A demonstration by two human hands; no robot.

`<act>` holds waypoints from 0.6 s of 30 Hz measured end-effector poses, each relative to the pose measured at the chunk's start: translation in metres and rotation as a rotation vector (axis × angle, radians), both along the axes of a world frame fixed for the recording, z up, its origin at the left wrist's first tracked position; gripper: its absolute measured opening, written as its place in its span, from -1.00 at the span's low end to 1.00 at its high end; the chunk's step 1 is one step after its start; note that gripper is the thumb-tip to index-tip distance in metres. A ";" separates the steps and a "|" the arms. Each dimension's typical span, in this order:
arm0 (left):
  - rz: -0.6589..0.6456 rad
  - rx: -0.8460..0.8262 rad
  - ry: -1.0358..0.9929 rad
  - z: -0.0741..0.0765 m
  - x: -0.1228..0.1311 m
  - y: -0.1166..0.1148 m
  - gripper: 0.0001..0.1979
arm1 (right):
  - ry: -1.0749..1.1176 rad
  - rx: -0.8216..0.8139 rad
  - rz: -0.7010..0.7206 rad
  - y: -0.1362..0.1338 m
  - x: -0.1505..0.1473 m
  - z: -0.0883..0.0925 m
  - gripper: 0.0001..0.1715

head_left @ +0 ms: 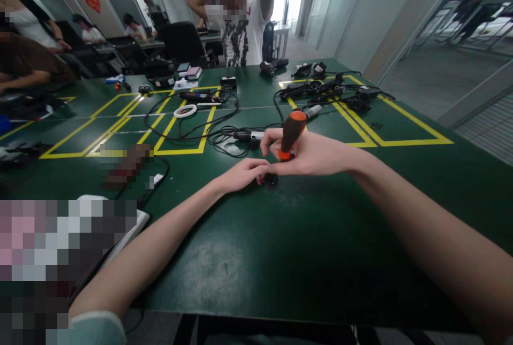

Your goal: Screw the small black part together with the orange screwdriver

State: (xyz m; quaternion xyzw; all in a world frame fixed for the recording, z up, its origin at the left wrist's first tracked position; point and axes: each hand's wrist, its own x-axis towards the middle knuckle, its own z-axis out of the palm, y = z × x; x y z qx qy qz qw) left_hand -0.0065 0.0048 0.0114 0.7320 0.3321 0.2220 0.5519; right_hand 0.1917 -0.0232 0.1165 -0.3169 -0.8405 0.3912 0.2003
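An orange and dark-brown screwdriver handle (294,130) rises nearly upright out of my right hand (316,153), whose thumb and fingers close about its lower part. The tip of the tool is hidden. My left hand (244,174) lies low on the green table, its fingers pinched against a small black round part (271,180). Both hands meet here, and the right thumb overlaps the left fingertips. The fingers partly cover the black part, so its details do not show.
Beyond my hands lie black cables (224,139), a white ring (185,112) and a cable heap (320,88) among yellow tape lines. A power drill (273,67) rests at the far edge. Across the table a person (242,24) stands with raised arms. Blurred items cover the left side.
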 end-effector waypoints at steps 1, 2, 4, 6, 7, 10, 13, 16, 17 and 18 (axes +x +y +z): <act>0.003 0.000 0.001 -0.001 0.000 0.000 -0.72 | 0.021 -0.019 0.003 -0.001 0.000 0.000 -0.77; 0.004 -0.001 0.003 -0.001 0.001 0.001 -0.73 | 0.043 -0.039 0.008 -0.001 -0.001 0.000 -0.78; 0.002 -0.001 0.007 -0.002 0.001 0.001 -0.74 | 0.075 -0.075 0.019 -0.002 -0.002 -0.001 -0.79; -0.002 0.001 0.011 -0.001 0.001 0.002 -0.74 | 0.081 -0.090 0.025 -0.002 -0.002 -0.001 -0.80; -0.003 0.001 0.013 -0.001 0.000 0.001 -0.74 | 0.076 -0.085 0.023 -0.002 -0.002 -0.001 -0.81; -0.003 0.002 0.018 0.000 0.000 0.001 -0.72 | 0.056 -0.019 -0.003 -0.001 -0.001 -0.001 -0.82; -0.005 0.000 0.019 0.001 -0.001 0.000 -0.71 | 0.039 0.055 -0.021 0.000 0.000 0.001 -0.78; -0.006 0.002 0.015 -0.001 -0.001 0.000 -0.70 | 0.015 0.080 -0.025 -0.001 0.000 0.004 -0.76; -0.005 0.004 0.015 -0.001 -0.001 0.001 -0.70 | 0.012 0.076 -0.030 -0.001 -0.001 0.005 -0.76; -0.001 0.007 0.015 -0.002 -0.001 0.001 -0.70 | 0.014 0.069 -0.038 -0.002 -0.001 0.006 -0.76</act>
